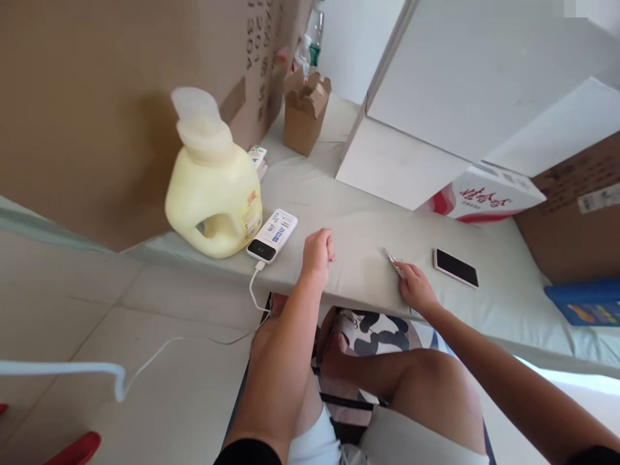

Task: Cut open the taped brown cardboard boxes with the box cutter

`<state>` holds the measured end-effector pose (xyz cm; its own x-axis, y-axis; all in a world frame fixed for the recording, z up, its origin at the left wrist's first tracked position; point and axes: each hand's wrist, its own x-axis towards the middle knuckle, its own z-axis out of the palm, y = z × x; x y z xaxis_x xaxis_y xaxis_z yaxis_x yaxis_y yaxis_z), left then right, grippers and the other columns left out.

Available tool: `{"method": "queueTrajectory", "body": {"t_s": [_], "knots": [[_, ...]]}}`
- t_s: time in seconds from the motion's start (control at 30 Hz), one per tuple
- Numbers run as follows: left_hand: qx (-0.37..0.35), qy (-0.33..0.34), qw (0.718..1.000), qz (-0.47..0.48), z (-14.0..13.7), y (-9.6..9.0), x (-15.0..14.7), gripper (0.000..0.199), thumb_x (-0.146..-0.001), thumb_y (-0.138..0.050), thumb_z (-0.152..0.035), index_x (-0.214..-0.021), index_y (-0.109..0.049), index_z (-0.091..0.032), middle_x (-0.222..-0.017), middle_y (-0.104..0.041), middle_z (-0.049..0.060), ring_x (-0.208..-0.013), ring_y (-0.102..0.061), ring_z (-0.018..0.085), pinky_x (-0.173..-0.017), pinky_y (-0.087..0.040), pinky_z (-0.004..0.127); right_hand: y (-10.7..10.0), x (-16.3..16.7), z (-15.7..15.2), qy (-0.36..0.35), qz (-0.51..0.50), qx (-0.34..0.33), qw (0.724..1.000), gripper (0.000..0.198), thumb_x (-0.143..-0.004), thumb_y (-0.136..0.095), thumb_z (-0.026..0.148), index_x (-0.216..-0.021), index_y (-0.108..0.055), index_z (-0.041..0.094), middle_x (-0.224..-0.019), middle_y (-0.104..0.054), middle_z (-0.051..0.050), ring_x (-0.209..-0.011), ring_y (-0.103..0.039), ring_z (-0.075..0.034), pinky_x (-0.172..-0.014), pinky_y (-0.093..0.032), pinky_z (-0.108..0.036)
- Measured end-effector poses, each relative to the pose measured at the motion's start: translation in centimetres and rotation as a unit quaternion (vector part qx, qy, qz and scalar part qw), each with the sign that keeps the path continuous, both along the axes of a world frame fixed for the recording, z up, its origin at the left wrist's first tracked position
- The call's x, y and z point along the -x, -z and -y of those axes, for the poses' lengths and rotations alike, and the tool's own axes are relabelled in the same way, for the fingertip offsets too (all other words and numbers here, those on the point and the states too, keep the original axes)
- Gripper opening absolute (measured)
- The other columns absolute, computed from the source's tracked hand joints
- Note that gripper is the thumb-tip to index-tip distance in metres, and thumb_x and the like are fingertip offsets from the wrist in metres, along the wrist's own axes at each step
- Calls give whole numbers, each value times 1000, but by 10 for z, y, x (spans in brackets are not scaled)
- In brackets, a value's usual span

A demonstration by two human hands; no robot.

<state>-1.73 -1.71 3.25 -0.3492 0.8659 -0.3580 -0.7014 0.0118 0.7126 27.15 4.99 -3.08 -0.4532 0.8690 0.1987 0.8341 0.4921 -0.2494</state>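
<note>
My left hand (pixel 318 250) is curled into a fist over the front part of the cloth-covered surface, with nothing showing in it. To its right, my right hand (pixel 415 286) grips a small slim silvery metal tool (pixel 394 263). The tool's far end points up and left and is blurred, so its exact kind is unclear. A phone (pixel 456 267) with a dark screen lies just right of my right hand. Left of my fist lies a white power bank (pixel 272 236) with a white cable (pixel 252 284) plugged into its near end.
A pale yellow jug (pixel 213 187) stands beside the power bank, before a large cardboard box (pixel 121 116). Farther back are a small brown carton (pixel 304 119) and bottles (pixel 314 39). White boxes (pixel 397 165) line the back right. A blue package (pixel 588 302) lies far right.
</note>
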Motion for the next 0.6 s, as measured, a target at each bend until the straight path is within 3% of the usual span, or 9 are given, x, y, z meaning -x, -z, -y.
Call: {"method": "queueTrajectory", "body": {"t_s": [0.13,0.23,0.33,0.43,0.6], "knots": [[1,0,1000,15,0,7,9,26,-72,-47,-13,-53,-31,-20,-43,-19,-9,-39,-15,5,-43,-23,19,-23,23,-21,3,0,48,999,53,-71,-46,21,-123,-60,18,-100,-73,-12,-79,-68,-23,-77,-60,-42],[8,-12,999,45,4,10,17,27,-76,-46,-16,-55,-29,-21,-44,-16,-9,-39,-13,5,-43,-22,20,-41,63,-46,15,-6,84,996,49,-70,-50,24,-118,-61,19,-94,-72,-10,-73,-65,-20,-74,-58,-39],[3,-25,997,72,7,7,20,27,-79,-45,-18,-57,-29,-20,-46,-16,-9,-40,-13,5,-44,-23,19,-58,123,-79,24,-15,111,993,29,-74,-56,28,-101,-64,18,-71,-64,-4,-63,-58,-18,-66,-54,-35],[10,-17,995,94,5,3,19,27,-80,-43,-18,-56,-30,-21,-45,-15,-9,-39,-13,6,-43,-24,20,-76,195,-114,23,-39,118,992,17,-81,-58,32,-87,-65,17,-63,-55,-2,-62,-54,-16,-65,-52,-32],[23,9,993,115,-5,3,9,27,-78,-43,-17,-54,-30,-21,-44,-15,-8,-40,-13,6,-43,-23,20,-113,308,-167,-24,-126,93,987,28,-91,-50,20,-106,-66,3,-78,-60,-4,-73,-60,-10,-81,-53,-34]]}}
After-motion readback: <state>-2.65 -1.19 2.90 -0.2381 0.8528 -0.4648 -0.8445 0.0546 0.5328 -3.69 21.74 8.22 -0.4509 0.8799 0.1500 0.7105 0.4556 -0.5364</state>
